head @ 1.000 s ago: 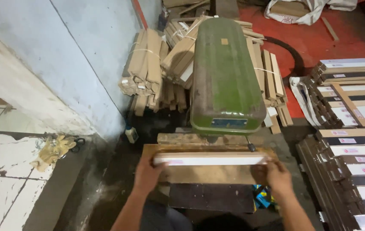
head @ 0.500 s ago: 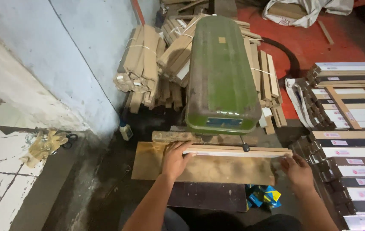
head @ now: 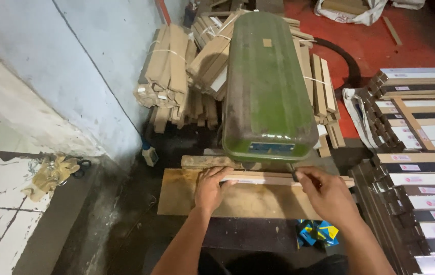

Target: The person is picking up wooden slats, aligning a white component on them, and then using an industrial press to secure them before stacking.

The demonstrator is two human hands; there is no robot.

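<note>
A long narrow wooden strip (head: 268,179) lies across a flat wooden board (head: 187,196) under the green machine head (head: 266,86). My left hand (head: 208,188) presses on the strip's left part, fingers curled over its near edge. My right hand (head: 324,196) sits to the right, with its fingertips pinched around a small dark lever or handle (head: 295,175) just below the machine's front. The strip's middle runs under the machine and is partly hidden.
Bundles of tied wooden slats (head: 169,71) lean against the blue-grey wall behind the machine. Stacks of dark and white labelled strips (head: 421,178) fill the right side. A blue and yellow object (head: 318,232) lies below the board. Crumpled gloves (head: 51,173) rest on the left ledge.
The strip went from held in front of the board to lying under the machine head. My right hand left the strip's right end and moved in to the small lever.
</note>
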